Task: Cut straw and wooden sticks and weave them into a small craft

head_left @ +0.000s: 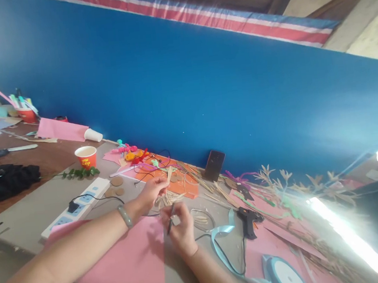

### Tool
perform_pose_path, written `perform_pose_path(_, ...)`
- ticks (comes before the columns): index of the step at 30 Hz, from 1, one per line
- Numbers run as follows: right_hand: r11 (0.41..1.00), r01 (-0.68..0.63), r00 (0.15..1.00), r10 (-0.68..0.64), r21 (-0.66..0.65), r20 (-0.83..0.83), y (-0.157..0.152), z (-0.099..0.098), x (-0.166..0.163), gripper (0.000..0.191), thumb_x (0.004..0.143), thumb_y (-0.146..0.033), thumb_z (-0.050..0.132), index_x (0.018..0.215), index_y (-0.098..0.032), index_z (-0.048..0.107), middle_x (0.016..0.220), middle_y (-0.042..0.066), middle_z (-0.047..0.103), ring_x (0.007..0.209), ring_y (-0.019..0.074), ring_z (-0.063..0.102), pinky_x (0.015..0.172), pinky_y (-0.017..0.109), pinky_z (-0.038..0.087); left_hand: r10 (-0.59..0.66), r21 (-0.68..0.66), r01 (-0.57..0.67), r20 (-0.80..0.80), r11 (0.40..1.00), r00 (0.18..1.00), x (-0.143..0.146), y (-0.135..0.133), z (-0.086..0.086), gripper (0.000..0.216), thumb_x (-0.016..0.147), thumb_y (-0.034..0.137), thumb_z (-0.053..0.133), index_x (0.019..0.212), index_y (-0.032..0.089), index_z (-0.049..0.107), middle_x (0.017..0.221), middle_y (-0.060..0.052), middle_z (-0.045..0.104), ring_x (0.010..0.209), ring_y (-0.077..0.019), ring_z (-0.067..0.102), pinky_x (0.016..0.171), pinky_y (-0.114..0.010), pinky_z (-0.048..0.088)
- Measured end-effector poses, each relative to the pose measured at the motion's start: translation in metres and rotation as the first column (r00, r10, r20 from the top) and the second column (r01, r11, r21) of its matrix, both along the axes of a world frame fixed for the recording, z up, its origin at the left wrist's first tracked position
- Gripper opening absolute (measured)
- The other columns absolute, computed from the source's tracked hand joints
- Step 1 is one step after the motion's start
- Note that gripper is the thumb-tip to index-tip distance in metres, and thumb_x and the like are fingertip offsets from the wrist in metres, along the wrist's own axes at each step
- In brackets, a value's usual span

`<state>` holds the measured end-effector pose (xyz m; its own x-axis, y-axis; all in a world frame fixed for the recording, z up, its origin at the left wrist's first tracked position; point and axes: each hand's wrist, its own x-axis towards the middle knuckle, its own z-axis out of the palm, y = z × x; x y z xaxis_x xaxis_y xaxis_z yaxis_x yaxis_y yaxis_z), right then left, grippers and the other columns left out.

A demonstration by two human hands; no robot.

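Observation:
My left hand (pixel 154 193), with a grey band on its wrist, pinches a short pale strip (pixel 170 173) that looks like dried straw or husk. The strip points up, above orange paper (pixel 189 187). Nearer to me and to the right, my right hand (pixel 182 232) is closed round a thin dark tool (pixel 170 223); its exact kind is not clear. A small heap of pale strips (pixel 168 198) lies on the table between and behind the hands. Beneath my left forearm spreads a pink sheet (pixel 131 264).
To the left are a white power strip (pixel 91 192) with a plug in it and a red paper cup (pixel 87 159). A phone (pixel 214 165) leans on the blue wall. At right lie a glue gun (pixel 249 221), blue ribbon (pixel 216 240) and a ribbon spool (pixel 287 275).

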<state>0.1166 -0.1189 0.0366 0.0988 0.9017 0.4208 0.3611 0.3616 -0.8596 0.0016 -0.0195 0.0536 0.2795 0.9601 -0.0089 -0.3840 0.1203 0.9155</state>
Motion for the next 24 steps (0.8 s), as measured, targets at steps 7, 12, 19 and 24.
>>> perform_pose_path(7,0.965,0.151,0.919,-0.217,-0.215,-0.330,0.030,0.021,0.030,0.034,0.066,-0.036,0.074,0.080,-0.020,0.048,0.079,0.004,0.069,0.063,0.0150,0.060,0.060,0.027,0.045,-0.077,-0.020,0.076,-0.053,0.997,0.996,0.000,-0.013,-0.017,0.029,0.064,0.036,0.073,0.071,0.014,0.057,0.060,0.002,0.054,0.051,-0.0071,0.049,0.050,-0.019,0.034)
perform_pose_path(12,0.967,0.115,0.907,-0.197,-0.229,-0.372,0.031,0.022,0.033,0.036,0.064,-0.036,0.075,0.079,-0.019,0.047,0.072,0.001,0.065,0.055,0.0108,0.053,0.053,0.023,0.040,-0.245,0.051,0.251,-0.105,0.967,0.964,0.005,-0.019,-0.021,0.032,0.064,0.040,0.074,0.069,0.013,0.057,0.058,0.002,0.055,0.047,-0.0066,0.048,0.050,-0.020,0.037)
perform_pose_path(19,0.981,0.080,0.935,-0.135,-0.175,-0.329,0.032,0.020,0.034,0.032,0.065,-0.033,0.073,0.077,-0.020,0.046,0.064,-0.003,0.058,0.055,0.0109,0.052,0.057,0.024,0.042,-0.286,0.077,0.308,-0.215,0.948,0.934,-0.001,-0.025,-0.013,0.034,0.068,0.045,0.070,0.070,0.013,0.057,0.049,0.004,0.051,0.043,-0.0066,0.044,0.043,-0.019,0.029)
perform_pose_path(24,0.974,-0.041,0.953,-0.029,-0.221,-0.302,0.030,0.019,0.031,0.036,0.062,-0.032,0.074,0.075,-0.021,0.042,0.066,-0.004,0.057,0.057,0.0112,0.053,0.057,0.024,0.042,-0.190,0.098,0.217,-0.226,0.971,0.955,-0.002,-0.025,-0.012,0.036,0.061,0.040,0.077,0.080,0.013,0.063,0.066,0.000,0.061,0.050,-0.0070,0.048,0.048,-0.020,0.034)
